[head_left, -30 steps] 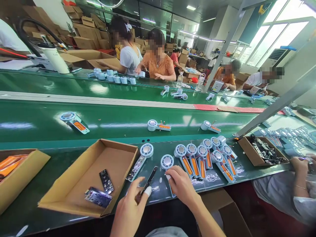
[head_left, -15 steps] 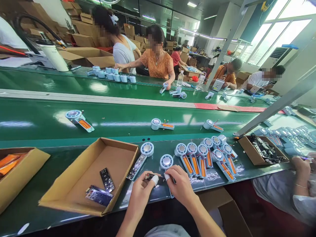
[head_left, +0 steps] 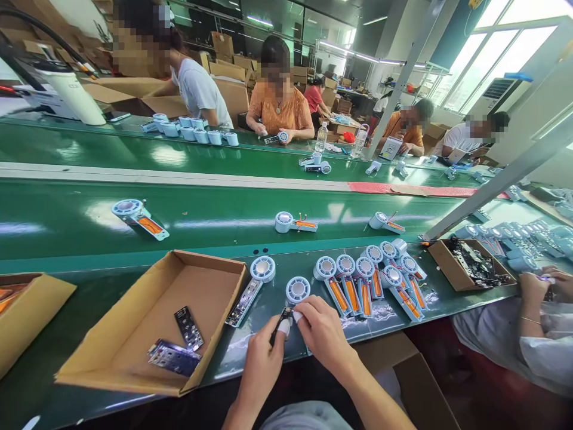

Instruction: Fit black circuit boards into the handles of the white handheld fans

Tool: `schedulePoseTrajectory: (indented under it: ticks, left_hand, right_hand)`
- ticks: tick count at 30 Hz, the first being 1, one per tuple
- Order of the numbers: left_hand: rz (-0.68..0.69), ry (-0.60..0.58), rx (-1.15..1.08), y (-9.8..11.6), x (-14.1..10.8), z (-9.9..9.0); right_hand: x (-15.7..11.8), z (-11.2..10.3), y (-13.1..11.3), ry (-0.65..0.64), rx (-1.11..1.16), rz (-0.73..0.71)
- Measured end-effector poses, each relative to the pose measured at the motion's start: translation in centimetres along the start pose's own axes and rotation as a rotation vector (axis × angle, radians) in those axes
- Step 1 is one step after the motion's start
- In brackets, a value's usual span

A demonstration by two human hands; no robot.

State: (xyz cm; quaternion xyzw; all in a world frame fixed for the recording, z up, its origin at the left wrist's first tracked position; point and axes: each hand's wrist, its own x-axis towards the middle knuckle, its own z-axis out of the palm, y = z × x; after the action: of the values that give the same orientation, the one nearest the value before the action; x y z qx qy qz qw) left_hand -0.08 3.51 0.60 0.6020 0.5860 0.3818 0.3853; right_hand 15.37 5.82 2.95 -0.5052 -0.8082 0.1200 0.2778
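Observation:
Near the bench's front edge, my left hand (head_left: 264, 352) pinches a small dark circuit board (head_left: 281, 322), which is tilted upward. The fingers of my right hand (head_left: 323, 328) are closed at the board's upper end; what they hold there is too small to make out. White covers wrap a fingertip on each hand. Just beyond my hands lies a blue round fan unit (head_left: 298, 290), its lower part hidden by my right hand. To the left, another fan unit (head_left: 262, 269) has a circuit board (head_left: 244, 303) along its handle and rests against a carton.
An open carton (head_left: 129, 322) with several boards stands left. Fan units with orange strips (head_left: 353, 289) lie right, before a box of dark parts (head_left: 478, 263). More units sit on the green conveyor (head_left: 215, 206). People work opposite and at right.
The board in my left hand has turned more upright, and my right fingers have come to its end. Across the conveyor, a person has drawn a fan unit close with both hands.

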Motion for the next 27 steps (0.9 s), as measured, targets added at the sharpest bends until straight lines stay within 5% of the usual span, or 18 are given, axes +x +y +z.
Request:
schedulePoseTrajectory:
  ticks: [9, 16, 20, 27]
  left_hand:
    - [0.220, 0.128, 0.183, -1.2, -0.5, 0.9]
    - [0.289, -0.088, 0.158, -1.0, 0.5, -1.0]
    - [0.283, -0.172, 0.144, -0.6, 1.4, -2.1]
    - [0.277, -0.207, 0.216, -0.7, 1.7, -2.6]
  right_hand:
    - [-0.2, 0.6, -0.7, -0.034, -0.141, -0.002]
    - [0.4, -0.5, 1.0, -0.066, 0.186, 0.050]
    - [0.9, -0.8, 1.8, -0.122, 0.321, -0.035]
    - [1.4, -1.8, 1.5, -0.175, 0.295, 0.016]
